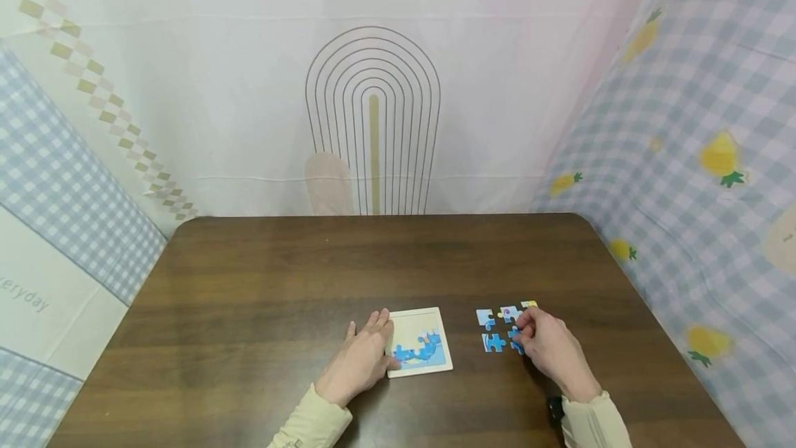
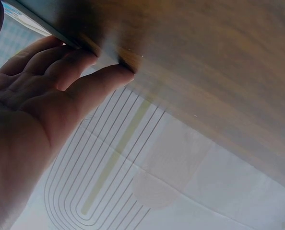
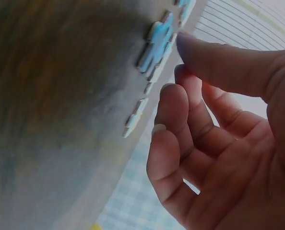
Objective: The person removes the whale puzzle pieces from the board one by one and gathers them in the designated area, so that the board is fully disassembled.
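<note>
My left hand rests at the left side of a square wooden puzzle board, fingers fairly straight. Its thumb lies by the board's lower left corner. Blue pieces fill the lower part of the board, and bare pale wood shows above them. To the right of the board, several loose jigsaw pieces lie on the table. Over the rightmost of them is my right hand, its fingers loosely bent. In the right wrist view, nothing shows between thumb and fingers, and a blue jigsaw piece lies just past the thumb tip.
The brown wooden table reaches back to a pale curtain with an arch pattern. A checked cloth with yellow fruit hangs along the right side. Another checked cloth hangs at the left.
</note>
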Action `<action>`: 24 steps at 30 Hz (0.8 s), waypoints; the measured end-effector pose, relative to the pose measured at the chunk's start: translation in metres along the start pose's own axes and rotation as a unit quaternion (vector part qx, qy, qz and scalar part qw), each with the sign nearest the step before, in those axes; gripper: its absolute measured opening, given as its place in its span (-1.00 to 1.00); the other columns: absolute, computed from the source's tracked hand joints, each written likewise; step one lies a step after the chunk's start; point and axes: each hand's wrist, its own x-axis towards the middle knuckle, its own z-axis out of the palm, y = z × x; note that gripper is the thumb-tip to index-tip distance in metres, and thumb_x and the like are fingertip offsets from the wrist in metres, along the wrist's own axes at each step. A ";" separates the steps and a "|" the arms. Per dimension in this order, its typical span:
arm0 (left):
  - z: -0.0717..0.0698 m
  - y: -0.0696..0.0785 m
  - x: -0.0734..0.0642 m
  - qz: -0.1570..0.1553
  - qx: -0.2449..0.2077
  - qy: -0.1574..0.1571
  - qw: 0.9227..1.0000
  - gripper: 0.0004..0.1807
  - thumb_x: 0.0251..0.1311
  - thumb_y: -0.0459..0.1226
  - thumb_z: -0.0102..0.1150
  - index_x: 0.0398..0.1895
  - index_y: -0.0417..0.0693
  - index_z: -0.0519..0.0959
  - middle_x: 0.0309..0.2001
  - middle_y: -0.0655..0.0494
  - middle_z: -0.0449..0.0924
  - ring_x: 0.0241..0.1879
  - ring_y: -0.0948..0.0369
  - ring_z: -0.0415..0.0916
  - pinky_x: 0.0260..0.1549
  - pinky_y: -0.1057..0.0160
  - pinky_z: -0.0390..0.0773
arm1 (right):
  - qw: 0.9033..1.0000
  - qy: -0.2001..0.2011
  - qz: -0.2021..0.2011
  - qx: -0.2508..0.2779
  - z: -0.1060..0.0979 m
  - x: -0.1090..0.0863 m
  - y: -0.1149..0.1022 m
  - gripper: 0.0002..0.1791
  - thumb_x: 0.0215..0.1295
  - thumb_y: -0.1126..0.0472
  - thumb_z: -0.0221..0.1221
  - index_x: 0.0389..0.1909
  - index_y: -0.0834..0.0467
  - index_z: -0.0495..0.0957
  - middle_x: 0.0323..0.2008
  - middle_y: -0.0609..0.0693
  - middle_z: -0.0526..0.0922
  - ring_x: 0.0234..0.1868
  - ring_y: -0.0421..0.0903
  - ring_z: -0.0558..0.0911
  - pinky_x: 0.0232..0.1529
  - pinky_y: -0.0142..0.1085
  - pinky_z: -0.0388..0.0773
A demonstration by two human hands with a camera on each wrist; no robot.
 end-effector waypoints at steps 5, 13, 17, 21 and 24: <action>0.001 0.000 0.000 0.003 0.004 0.005 1.000 -0.26 0.13 -0.11 0.34 0.30 -0.35 0.37 0.41 -0.23 0.20 0.41 -0.10 0.14 0.22 -0.35 0.13 | 0.999 0.032 -0.028 0.013 -0.001 -0.001 -0.007 -0.82 0.20 0.19 0.32 -0.32 0.13 0.51 -0.52 -0.11 0.51 -0.53 -0.19 0.46 -0.48 -0.26 0.39; 0.002 0.001 0.000 0.005 0.009 0.007 1.000 -0.27 0.12 -0.12 0.35 0.28 -0.35 0.39 0.40 -0.24 0.22 0.39 -0.11 0.17 0.21 -0.35 0.16 | 0.997 0.065 -0.036 0.038 0.010 0.002 -0.028 -0.88 0.27 0.13 0.27 -0.35 0.08 0.55 -0.52 -0.13 0.50 -0.55 -0.18 0.44 -0.53 -0.28 0.36; 0.002 0.001 0.000 0.005 0.008 0.006 1.000 -0.26 0.12 -0.11 0.34 0.29 -0.34 0.38 0.40 -0.23 0.22 0.40 -0.10 0.16 0.22 -0.35 0.15 | 0.994 0.084 -0.055 0.038 0.021 0.003 -0.038 -0.89 0.27 0.15 0.27 -0.35 0.07 0.54 -0.53 -0.13 0.48 -0.56 -0.19 0.42 -0.57 -0.30 0.35; 0.001 0.001 0.000 0.003 0.009 0.003 1.000 -0.26 0.12 -0.10 0.34 0.30 -0.34 0.37 0.41 -0.22 0.21 0.40 -0.10 0.15 0.22 -0.35 0.15 | 0.992 0.102 -0.075 0.029 0.031 0.004 -0.046 -0.89 0.25 0.15 0.29 -0.37 0.05 0.54 -0.55 -0.15 0.45 -0.56 -0.20 0.40 -0.57 -0.32 0.34; 0.001 0.000 0.000 0.001 0.009 0.002 1.000 -0.25 0.13 -0.10 0.34 0.30 -0.34 0.37 0.41 -0.22 0.21 0.40 -0.10 0.15 0.22 -0.34 0.15 | 0.990 0.107 -0.088 0.029 0.035 0.005 -0.052 -0.89 0.24 0.16 0.30 -0.37 0.05 0.55 -0.55 -0.15 0.44 -0.54 -0.19 0.38 -0.55 -0.31 0.33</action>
